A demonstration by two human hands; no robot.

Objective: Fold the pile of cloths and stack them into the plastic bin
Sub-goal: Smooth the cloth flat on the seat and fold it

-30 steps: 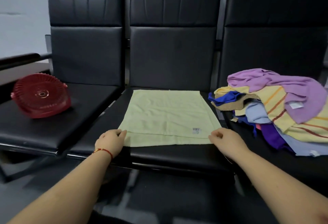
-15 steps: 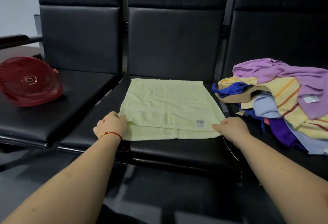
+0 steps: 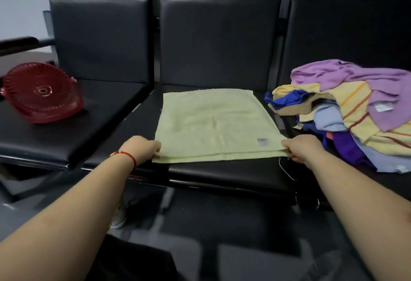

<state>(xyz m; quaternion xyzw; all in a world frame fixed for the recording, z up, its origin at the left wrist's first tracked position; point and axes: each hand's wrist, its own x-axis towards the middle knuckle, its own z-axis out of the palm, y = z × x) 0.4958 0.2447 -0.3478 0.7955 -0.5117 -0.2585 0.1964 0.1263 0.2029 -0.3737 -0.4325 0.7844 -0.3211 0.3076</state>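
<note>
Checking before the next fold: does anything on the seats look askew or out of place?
The pale green towel lies flat on the middle seat, but its top layer stops short of the near edge, so the fold is uneven. A loose white thread trails off the seat by the right hand. The red plastic bin lies tipped on its side.

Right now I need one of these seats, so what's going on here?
A person is folding laundry. The left hand and right hand each pinch a near corner of a pale yellow towel, already doubled over and lying flat on the middle seat. A pile of unfolded cloths waits on the right seat; a red basket sits on the left one.
</note>
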